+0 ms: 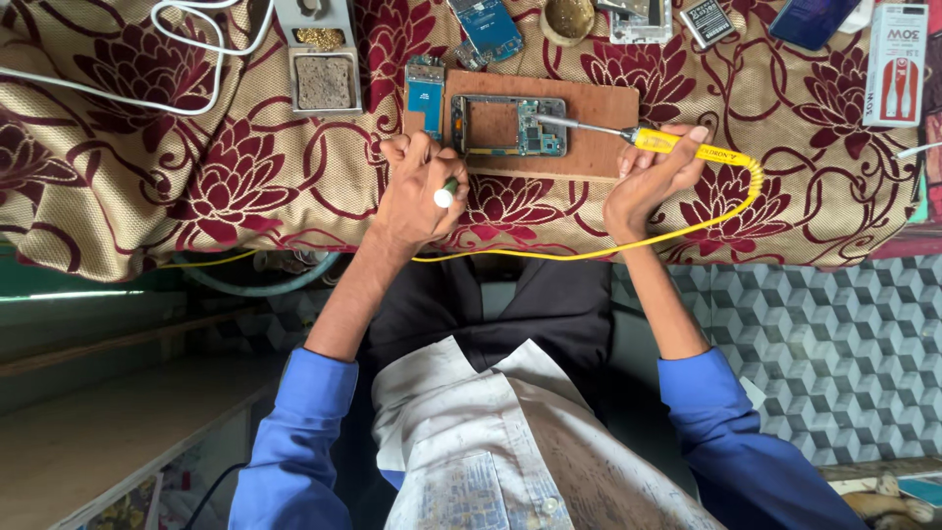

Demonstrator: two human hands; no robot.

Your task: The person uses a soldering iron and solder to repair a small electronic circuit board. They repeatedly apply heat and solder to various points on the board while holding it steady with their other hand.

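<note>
An opened phone frame [508,126] with its circuit board showing lies on a brown wooden board [599,123]. My right hand [653,177] grips a yellow-handled soldering iron [687,147], its metal tip resting on the phone's right end. A yellow cord [589,250] runs from the handle along the table edge. My left hand [412,186] is closed around a small green tool with a white end [445,196], just left of the phone.
A floral cloth [147,177] covers the table. A soldering stand with sponge [324,79] sits at the back left, beside a white cable [196,59]. A blue screen part [425,98], circuit boards [488,25], a round tin [569,18], a phone [810,18] and a red-white box [895,64] lie behind.
</note>
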